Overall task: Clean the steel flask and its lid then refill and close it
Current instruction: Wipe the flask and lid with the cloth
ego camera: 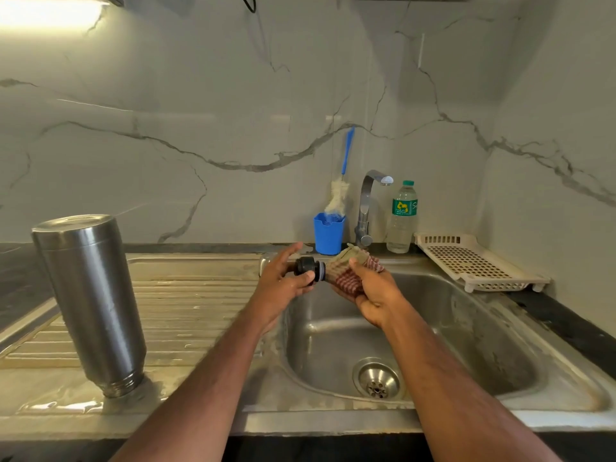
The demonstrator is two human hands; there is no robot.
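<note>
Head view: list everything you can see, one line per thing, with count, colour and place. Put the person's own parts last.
steel flask: one, silver, upside down on the drainboard, left
lid: one, black, held above the sink
cloth: one, red-checked and beige, against the lid
sink: one, steel basin, centre right
tap: one, chrome, behind the sink
cup: one, blue, left of the tap
bottle brush: one, blue handle, standing in the cup
water bottle: one, clear, green label, right of the tap
rack: one, cream, far right counter
left hand: pinches the lid
right hand: holds the cloth
</note>
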